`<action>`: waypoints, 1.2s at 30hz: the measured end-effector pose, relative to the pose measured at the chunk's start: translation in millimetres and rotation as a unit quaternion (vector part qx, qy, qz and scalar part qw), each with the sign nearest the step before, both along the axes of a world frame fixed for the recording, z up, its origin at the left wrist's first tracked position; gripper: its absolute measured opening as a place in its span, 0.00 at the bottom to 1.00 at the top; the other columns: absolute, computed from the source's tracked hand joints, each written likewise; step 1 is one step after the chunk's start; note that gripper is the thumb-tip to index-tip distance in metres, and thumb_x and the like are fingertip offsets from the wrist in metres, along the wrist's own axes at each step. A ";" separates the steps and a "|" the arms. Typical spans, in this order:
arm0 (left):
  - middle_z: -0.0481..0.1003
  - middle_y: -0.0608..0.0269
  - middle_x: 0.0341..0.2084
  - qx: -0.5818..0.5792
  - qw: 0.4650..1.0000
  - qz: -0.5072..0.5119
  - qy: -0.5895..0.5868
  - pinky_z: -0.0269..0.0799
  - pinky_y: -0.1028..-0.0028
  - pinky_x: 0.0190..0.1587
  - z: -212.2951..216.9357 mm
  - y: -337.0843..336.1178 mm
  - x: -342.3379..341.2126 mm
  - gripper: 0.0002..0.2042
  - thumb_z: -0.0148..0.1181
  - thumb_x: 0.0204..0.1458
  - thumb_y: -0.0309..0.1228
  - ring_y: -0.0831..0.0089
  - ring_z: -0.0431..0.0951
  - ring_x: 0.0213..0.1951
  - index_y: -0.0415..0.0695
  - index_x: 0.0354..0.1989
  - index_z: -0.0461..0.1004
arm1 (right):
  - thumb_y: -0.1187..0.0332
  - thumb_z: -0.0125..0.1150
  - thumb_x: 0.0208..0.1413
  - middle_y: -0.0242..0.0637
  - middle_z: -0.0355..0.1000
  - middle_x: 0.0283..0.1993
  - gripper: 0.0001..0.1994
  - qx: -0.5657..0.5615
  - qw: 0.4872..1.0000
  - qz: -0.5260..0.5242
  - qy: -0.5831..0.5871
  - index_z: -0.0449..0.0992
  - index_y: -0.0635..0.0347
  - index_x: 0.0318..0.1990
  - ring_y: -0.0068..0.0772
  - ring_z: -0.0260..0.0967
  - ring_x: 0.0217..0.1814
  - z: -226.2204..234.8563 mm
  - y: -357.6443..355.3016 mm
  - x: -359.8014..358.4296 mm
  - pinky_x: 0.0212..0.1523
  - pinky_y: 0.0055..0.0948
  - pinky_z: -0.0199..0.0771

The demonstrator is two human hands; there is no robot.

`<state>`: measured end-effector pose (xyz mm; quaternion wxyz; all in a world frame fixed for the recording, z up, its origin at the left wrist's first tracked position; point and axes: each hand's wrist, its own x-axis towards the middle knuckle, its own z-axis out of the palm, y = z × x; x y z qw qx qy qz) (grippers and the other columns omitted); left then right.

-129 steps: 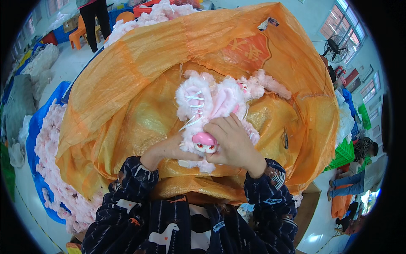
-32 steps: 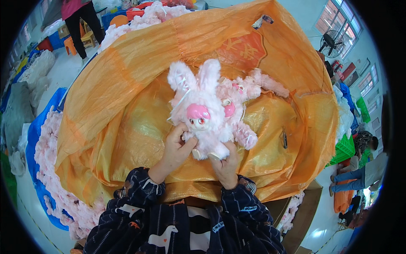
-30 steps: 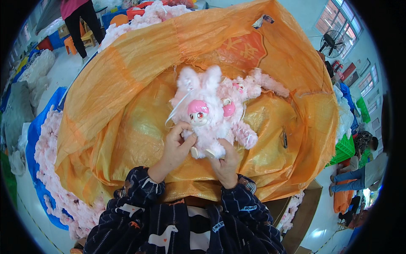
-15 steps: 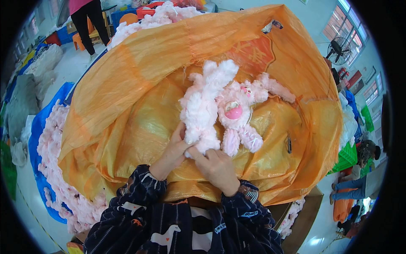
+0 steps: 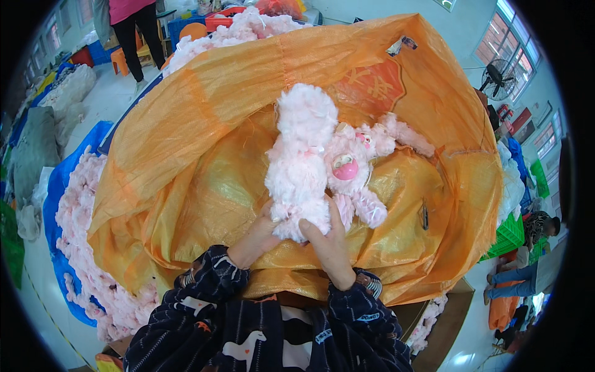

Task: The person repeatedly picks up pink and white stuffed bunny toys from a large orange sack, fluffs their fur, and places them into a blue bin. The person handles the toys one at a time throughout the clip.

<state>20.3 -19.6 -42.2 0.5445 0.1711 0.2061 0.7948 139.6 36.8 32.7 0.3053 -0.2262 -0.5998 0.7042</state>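
A fluffy pale pink plush toy (image 5: pixel 300 155) lies lengthwise in front of me, its furry side facing up and no face showing. My left hand (image 5: pixel 258 234) grips its lower left edge, the fingertips sunk in or under the fur. On the lower right, my right hand (image 5: pixel 328 242) pinches it with the thumb on top and the fingers along the side. Just right of it lie more pink plush toys (image 5: pixel 345 168), with a pink muzzle and eyes visible. All rest on a crumpled orange woven sack (image 5: pixel 217 204).
Small dark snips (image 5: pixel 424 214) lie on the sack at the right. Heaps of pink plush pieces (image 5: pixel 93 248) fill a blue sheet at the left, and another pile (image 5: pixel 238 31) sits behind the sack. A cardboard box (image 5: pixel 443 322) stands near right. Other people are farther off.
The plush toy has been turned and straightened, so its broad furry side now faces up. My right hand has shifted from its bottom end to its lower right side, thumb on top.
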 end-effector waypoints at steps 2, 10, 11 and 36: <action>0.66 0.60 0.46 -0.043 0.997 -0.003 0.069 0.68 0.70 0.46 -1.8 -3.8 -7.6 0.25 0.54 0.45 0.22 0.69 0.68 0.47 0.40 0.54 0.56 | 0.73 0.59 0.44 0.42 0.62 0.45 0.28 0.120 0.991 -0.049 -0.029 0.54 0.68 0.54 0.27 0.60 0.46 -3.5 3.0 1.9 0.46 0.24 0.63; 0.66 0.61 0.44 -0.024 0.981 0.053 0.186 0.67 0.74 0.45 49.3 -13.8 -31.9 0.26 0.55 0.46 0.23 0.74 0.68 0.45 0.39 0.55 0.53 | 0.73 0.61 0.40 0.45 0.63 0.43 0.26 0.234 0.969 -0.071 -0.030 0.59 0.68 0.49 0.34 0.60 0.46 -31.5 2.0 0.9 0.46 0.28 0.62; 0.67 0.61 0.43 -0.076 0.970 0.076 0.218 0.67 0.75 0.45 52.3 -16.3 -31.7 0.27 0.56 0.45 0.23 0.75 0.68 0.44 0.39 0.55 0.53 | 0.73 0.61 0.39 0.45 0.63 0.42 0.26 0.266 0.961 -0.068 -0.036 0.60 0.68 0.48 0.36 0.61 0.45 -35.8 0.1 -1.7 0.46 0.29 0.62; 0.72 0.66 0.31 -0.049 0.918 0.168 0.355 0.67 0.78 0.34 45.4 -43.8 -42.0 0.15 0.54 0.48 0.36 0.80 0.70 0.34 0.41 0.41 0.70 | 0.76 0.61 0.35 0.45 0.56 0.50 0.30 0.417 0.902 0.096 -0.062 0.58 0.65 0.51 0.36 0.56 0.50 -38.6 -6.6 23.1 0.52 0.31 0.55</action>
